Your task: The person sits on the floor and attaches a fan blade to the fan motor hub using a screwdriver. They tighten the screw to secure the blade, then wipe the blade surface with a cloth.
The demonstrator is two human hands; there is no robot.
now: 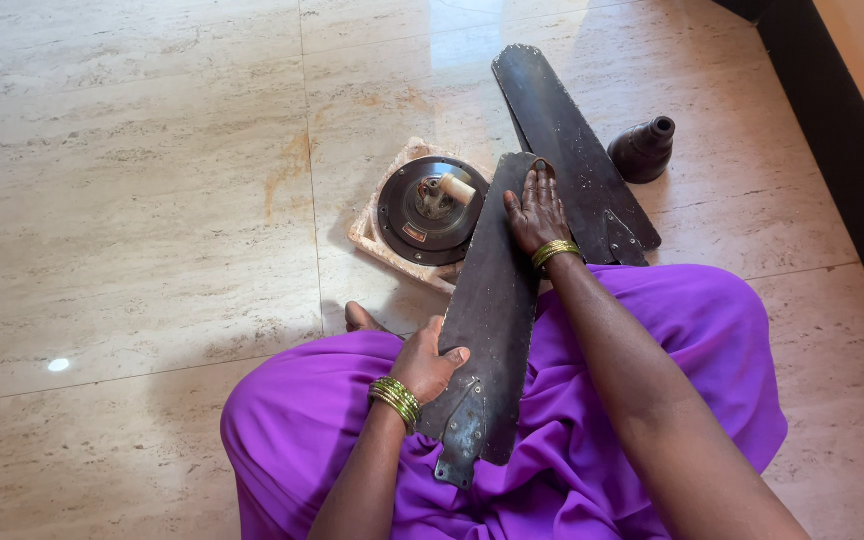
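A dark, dusty ceiling fan blade (490, 310) lies across my lap on purple cloth, its metal bracket end toward me. My left hand (427, 360) grips the blade's left edge near the bracket. My right hand (537, 212) lies flat with fingers together on the blade's far end. A second dark blade (567, 140) lies on the floor just beyond, to the right. The round fan motor (432, 208) sits left of the blade tip on a pale square pad (364, 232).
A dark bell-shaped fan canopy cup (642, 150) lies on the beige stone floor at the right. A dark skirting strip (852, 150) and wall run along the far right. My foot (360, 318) shows beside the purple cloth.
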